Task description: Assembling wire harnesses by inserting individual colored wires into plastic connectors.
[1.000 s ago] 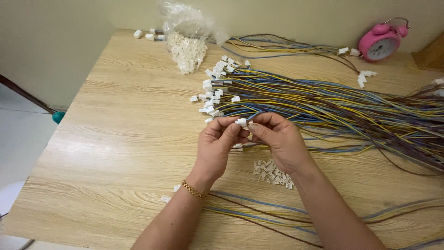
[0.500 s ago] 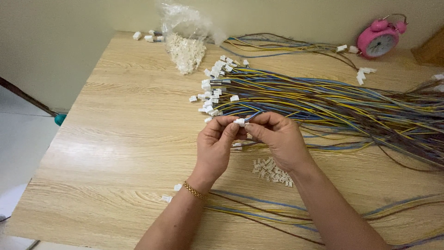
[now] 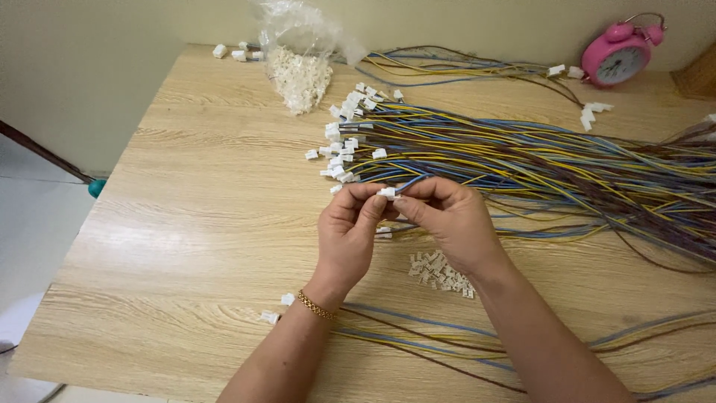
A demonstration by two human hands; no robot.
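On a wooden worktop (image 3: 186, 224), left hand (image 3: 347, 231) and right hand (image 3: 455, 220) each pinch one white connector (image 3: 387, 192) just before the wire bundle (image 3: 537, 160); best kept square, pressed gently.

Counts on the wooden table (image 3: 186, 224)

One pink alarm clock (image 3: 620, 58), one clear plastic bag (image 3: 298, 52), one loose pile of white connectors (image 3: 440, 272), two hands, wires too many to count.

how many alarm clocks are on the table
1. The pink alarm clock stands at the far right corner of the wooden table, beyond the bundle of coloured wires. No other shows, though the table's right side runs out of view.
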